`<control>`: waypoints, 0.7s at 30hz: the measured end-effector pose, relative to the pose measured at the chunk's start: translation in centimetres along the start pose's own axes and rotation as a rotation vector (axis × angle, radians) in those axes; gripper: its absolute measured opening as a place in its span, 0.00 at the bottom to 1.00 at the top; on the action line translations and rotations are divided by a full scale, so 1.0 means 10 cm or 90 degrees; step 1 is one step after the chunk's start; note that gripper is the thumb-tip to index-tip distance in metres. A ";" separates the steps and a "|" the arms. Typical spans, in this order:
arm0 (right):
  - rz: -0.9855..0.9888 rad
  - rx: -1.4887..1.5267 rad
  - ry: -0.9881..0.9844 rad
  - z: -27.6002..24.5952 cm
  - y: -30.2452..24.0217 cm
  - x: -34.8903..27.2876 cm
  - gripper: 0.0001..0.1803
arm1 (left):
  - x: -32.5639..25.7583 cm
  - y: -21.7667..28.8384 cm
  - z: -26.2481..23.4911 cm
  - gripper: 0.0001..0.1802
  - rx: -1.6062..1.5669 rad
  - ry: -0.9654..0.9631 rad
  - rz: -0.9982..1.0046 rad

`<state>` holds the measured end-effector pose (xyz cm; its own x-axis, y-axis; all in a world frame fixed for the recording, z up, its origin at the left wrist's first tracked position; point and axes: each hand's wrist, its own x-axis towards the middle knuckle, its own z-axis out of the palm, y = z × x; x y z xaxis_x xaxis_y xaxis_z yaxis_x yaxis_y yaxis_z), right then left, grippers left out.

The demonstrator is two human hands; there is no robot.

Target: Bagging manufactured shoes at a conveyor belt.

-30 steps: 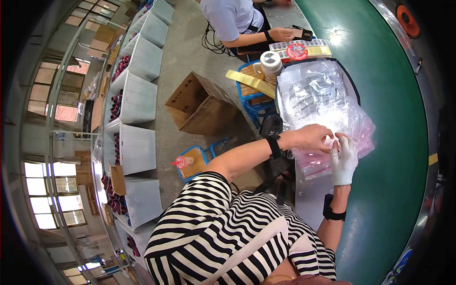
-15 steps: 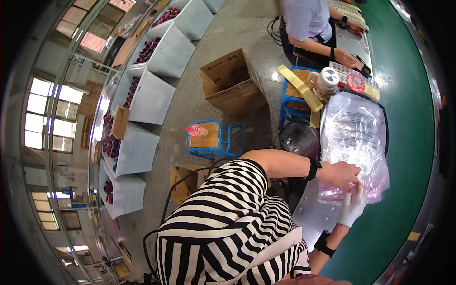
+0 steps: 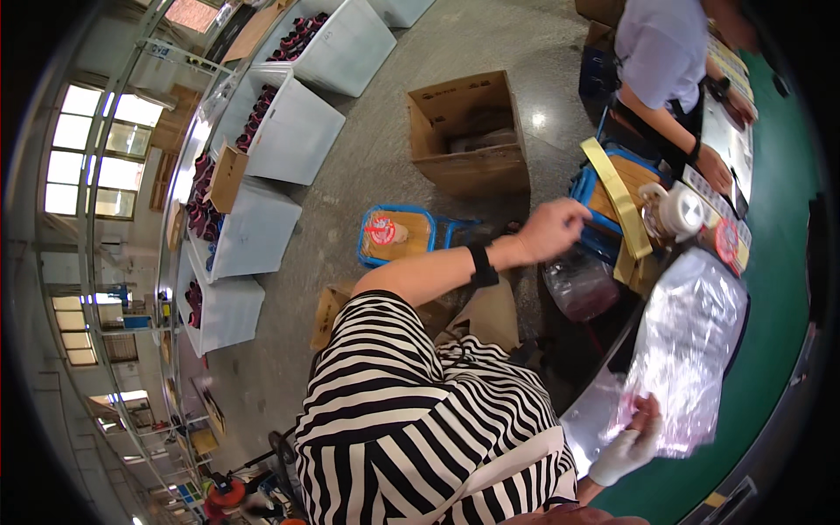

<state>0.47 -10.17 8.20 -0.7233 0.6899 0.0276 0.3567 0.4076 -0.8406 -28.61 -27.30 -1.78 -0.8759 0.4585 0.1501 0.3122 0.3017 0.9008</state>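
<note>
One long, clear plastic bag pile [image 3: 689,337] runs ahead-right from my closer, white-gloved right hand [image 3: 632,446], pinching its edge I think, bare left hand [image 3: 551,233] loosely half-spread, well apart.

Looked like a factory workshop: white bins [image 3: 306,131] of dark reddish parts lined up at 10 o'clock, windows [image 3: 74,188] at 9, open carton [image 3: 490,178] on hard grey floor [image 3: 378,131] at 1, co-worker [image 3: 661,52] at 2, long green table [image 3: 772,289] at 3.
</note>
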 end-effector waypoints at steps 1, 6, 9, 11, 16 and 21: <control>-0.015 -0.026 -0.080 0.26 -0.15 0.07 0.13 | 0.14 -0.39 -0.20 0.09 0.039 0.049 -0.055; 0.094 -0.004 -0.277 1.58 -0.05 0.36 0.07 | 0.82 -2.24 -1.17 0.12 0.183 0.084 -0.209; 0.132 -0.074 -0.365 2.16 0.23 0.49 0.06 | 1.20 -3.39 -1.51 0.12 0.309 -0.014 -0.268; 0.329 -0.043 -0.417 2.51 0.30 0.64 0.06 | 1.46 -3.91 -1.66 0.14 0.358 -0.143 -0.344; 0.516 -0.151 -0.564 3.05 0.78 0.83 0.08 | 1.56 -5.31 -1.50 0.10 0.379 -0.225 -0.426; 0.680 -0.149 -0.571 3.48 0.77 0.98 0.11 | 1.46 -6.38 -1.03 0.18 0.315 -0.400 -0.666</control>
<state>-24.46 -21.09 -16.86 -0.1401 0.1520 -0.9784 0.9879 0.0886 -0.1277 -65.10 -48.44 -52.86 -0.5070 0.0909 -0.8571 -0.1861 0.9594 0.2119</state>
